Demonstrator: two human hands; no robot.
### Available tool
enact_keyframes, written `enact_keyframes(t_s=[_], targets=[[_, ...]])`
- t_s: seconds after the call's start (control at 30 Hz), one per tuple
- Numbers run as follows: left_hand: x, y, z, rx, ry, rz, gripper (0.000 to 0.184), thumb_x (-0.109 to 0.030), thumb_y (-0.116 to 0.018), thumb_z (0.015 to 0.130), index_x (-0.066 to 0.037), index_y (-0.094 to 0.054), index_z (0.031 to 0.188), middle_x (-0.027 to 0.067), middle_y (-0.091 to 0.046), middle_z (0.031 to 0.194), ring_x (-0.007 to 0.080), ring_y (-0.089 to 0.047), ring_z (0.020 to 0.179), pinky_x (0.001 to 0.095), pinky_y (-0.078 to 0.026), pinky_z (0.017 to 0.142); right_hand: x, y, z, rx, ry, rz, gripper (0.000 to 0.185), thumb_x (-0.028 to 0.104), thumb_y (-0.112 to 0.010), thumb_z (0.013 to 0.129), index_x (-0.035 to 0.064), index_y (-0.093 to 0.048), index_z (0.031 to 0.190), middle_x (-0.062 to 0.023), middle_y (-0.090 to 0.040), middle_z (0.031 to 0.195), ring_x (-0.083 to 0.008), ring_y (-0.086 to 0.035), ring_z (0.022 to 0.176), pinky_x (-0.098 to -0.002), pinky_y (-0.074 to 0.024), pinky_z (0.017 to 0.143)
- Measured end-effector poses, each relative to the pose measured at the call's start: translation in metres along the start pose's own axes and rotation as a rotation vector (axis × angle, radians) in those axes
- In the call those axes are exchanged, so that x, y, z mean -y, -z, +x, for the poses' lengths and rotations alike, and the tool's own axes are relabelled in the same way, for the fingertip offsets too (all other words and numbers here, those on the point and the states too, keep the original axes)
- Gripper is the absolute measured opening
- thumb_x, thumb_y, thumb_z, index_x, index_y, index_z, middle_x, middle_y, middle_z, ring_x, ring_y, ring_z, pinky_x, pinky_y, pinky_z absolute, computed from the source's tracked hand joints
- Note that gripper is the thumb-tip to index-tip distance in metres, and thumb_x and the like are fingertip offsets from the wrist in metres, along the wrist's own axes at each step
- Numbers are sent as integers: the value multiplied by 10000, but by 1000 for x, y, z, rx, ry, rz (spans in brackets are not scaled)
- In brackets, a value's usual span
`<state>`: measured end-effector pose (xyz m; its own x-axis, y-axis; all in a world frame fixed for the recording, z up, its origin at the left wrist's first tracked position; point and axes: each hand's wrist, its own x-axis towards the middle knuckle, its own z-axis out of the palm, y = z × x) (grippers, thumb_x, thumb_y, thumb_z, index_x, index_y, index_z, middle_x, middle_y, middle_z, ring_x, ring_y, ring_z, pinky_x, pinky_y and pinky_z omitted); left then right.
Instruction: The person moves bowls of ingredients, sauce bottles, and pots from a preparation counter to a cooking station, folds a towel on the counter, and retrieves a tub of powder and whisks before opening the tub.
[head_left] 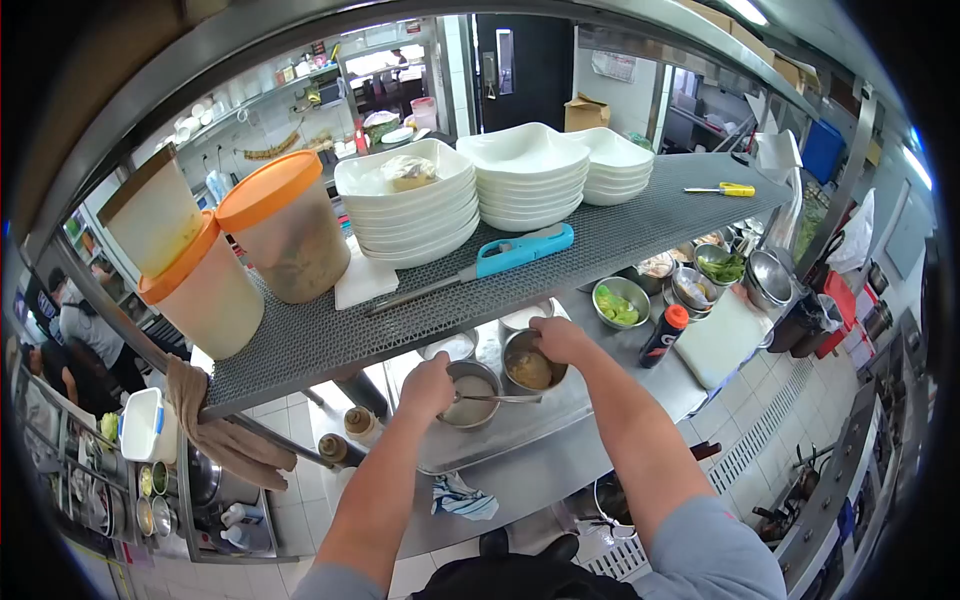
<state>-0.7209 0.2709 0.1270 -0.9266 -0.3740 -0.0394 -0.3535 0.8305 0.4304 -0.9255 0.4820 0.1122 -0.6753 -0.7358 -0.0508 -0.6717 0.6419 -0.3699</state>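
My left hand (428,388) is closed at the left rim of a round metal container (470,418) with pale, whitish contents. A metal spoon (510,399) lies across that container, one end close to my left fingers. With my right hand (562,340) I grip the rim of a second metal container (563,377), which holds brown powder (530,371). Behind them, partly under the shelf, are two more containers with white contents (455,346). All of these sit on a metal tray (440,458).
Above the tray runs a shelf (620,222) with stacked white bowls (410,215), orange-lidded tubs (285,235) and a blue-handled tool (525,250). Right of the tray stand a lettuce bowl (620,302), a red-capped bottle (665,336) and a cutting board (722,340). Squeeze bottles (360,424) stand left.
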Motion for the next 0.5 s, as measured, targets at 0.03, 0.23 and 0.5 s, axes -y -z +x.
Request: enact_keyframes(t_s=[0.03,0.23,0.5], targets=[[-2,2,-1,-20,-16,-3,259,-118,-626,868,-10,-583,1099,239,-699,1010,404,-668,988,499,-516,869,-7,-1,-16,-45,11,18,237,231,-618,898,83,-629,1084,-198,-702,989,-405,-661,951,-505,-516,830],[-55,4,-7,-68,-271,-139,246,-121,-619,864,-38,-602,1094,262,-684,994,459,-636,985,538,-494,844,-13,35,-196,-89,-219,101,232,248,-623,890,98,-654,1063,-195,-703,974,-406,-665,927,-505,-517,809],[-189,-41,-59,377,-812,-518,82,3,-624,872,8,-578,939,136,-691,873,235,-662,795,362,-502,749,87,-18,-477,-215,-915,96,188,162,-587,881,77,-675,1025,-174,-703,878,-386,-687,870,-495,-530,736]])
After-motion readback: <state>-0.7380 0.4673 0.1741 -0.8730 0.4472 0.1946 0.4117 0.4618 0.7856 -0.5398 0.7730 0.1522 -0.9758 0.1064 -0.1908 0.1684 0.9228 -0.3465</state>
